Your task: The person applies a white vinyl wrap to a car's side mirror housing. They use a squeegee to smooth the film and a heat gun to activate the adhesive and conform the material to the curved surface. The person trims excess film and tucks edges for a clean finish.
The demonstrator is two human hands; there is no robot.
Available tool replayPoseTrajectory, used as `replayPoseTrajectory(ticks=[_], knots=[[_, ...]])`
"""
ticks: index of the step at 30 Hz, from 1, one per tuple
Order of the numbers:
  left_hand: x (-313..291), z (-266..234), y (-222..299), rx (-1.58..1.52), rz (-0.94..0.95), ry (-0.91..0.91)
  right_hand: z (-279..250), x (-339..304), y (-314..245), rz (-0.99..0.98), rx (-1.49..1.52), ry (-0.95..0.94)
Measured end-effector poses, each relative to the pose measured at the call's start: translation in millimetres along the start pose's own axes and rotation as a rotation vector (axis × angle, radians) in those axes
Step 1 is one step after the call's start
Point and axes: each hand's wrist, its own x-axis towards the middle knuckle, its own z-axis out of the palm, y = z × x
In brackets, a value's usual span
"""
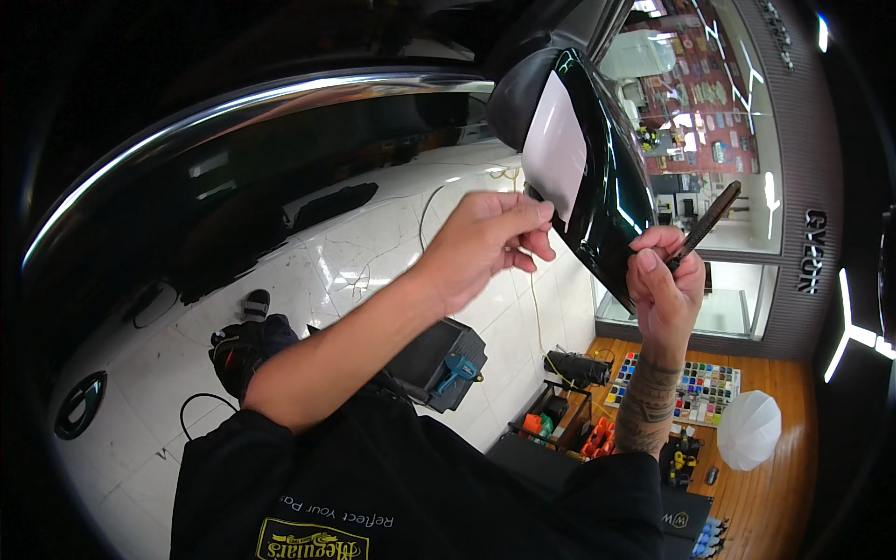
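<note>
Where the side mirror is: the side mirror [607, 177], my landmark, is mounted on the dark car [261, 177]; its pale mirror glass [555, 140] faces to the left, and its glossy dark housing surrounds the glass.
Left hand at the mirror: the left hand [490, 233] is bent, with thumb and forefinger brought together at the lower end of the mirror glass; I cannot tell if some thin thing is between them.
Right hand at the tip: the right hand [667, 275] grips a dark slim tool [707, 219] between thumb and fingers, just beside the mirror's lower tip; its fingertips seem to touch the housing.
Done and left: the side mirror looks whole and attached; as both hands are at its edges, I judge that the handling is in the middle and not finished. How much is left, I cannot tell.
Edges of the mirror: the lower end of the housing narrows to a tip near the right hand; the dark mirror base [518, 107] joins the car at the upper left.
Room around the mirror: pale floor [373, 252] shows beyond the left hand; a yellow cable [537, 317] runs below the mirror, and farther below is a black case [420, 373] with a blue power tool [457, 371].
</note>
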Motion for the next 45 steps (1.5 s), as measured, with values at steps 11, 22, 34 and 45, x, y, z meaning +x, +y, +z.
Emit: replayPoseTrajectory(ticks=[11, 22, 34, 45], knots=[[-11.1, 27.5, -26.9, -0.411, -0.117, 0.172, 0.4, -1.2, 0.7, -0.019, -0.032, -0.006], [-14.8, 35.9, -28.6, -0.538, -0.137, 0.220, 3.8, -0.6, 0.0, -0.023, -0.035, -0.008], [-12.6, 36.7, -30.9, -0.581, -0.121, 0.208, 6.8, 1.7, -2.0, -0.032, -0.038, -0.003], [-12.7, 39.3, -27.9, -0.553, -0.153, 0.240, 6.1, 0.7, -1.6, -0.041, -0.045, 0.003]])
